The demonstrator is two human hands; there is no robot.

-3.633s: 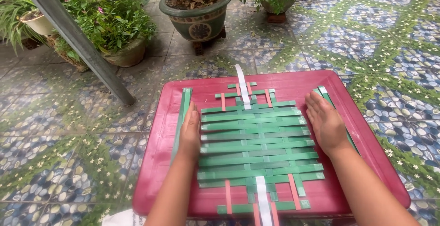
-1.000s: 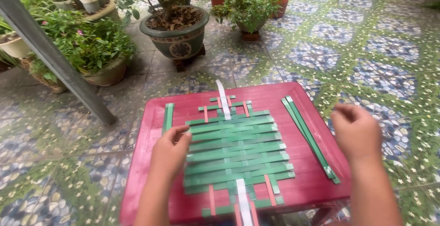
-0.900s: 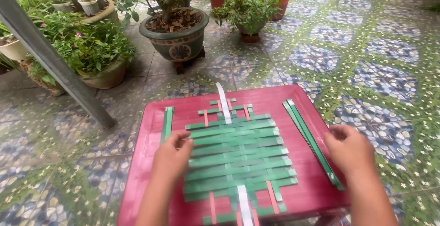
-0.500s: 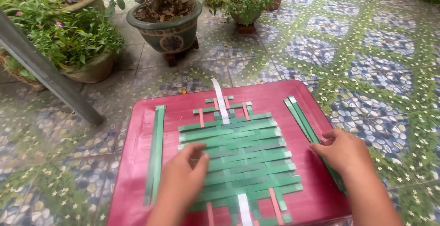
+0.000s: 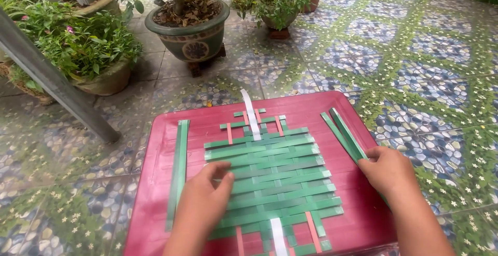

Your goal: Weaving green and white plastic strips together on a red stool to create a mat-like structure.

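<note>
Head view looks down on a red plastic table top [image 5: 161, 204] standing on a patterned pebble-and-flower tiled floor [image 5: 425, 79]. Beyond the hands, past the far table edge, stand a large glazed ceramic plant pot [image 5: 189, 40], a terracotta pot with a leafy green plant [image 5: 272, 7] and a low planter of flowering greenery [image 5: 85, 53]; a grey metal post [image 5: 52, 82] slants down at far left. None of these blocks the hands. Centred on the table lies a flat woven mat of green paper strips [image 5: 275, 178], with orange strips and one white strip [image 5: 251, 116] running through it lengthwise. The left hand [image 5: 205, 206] rests palm down, fingers loosely extended and slightly spread, on the mat's left edge; it pinches nothing. Outboard of this hand, a loose pair of long green strips [image 5: 179, 167] lies along the table's left side, apart from the hand. The right hand [image 5: 389, 170] sits at the table's right side, just clear of the mat's right edge, fingers curled together over the near end of a second bundle of loose green strips [image 5: 342, 134] that runs diagonally away from it. Whether the fingers actually pinch that bundle cannot be determined.
</note>
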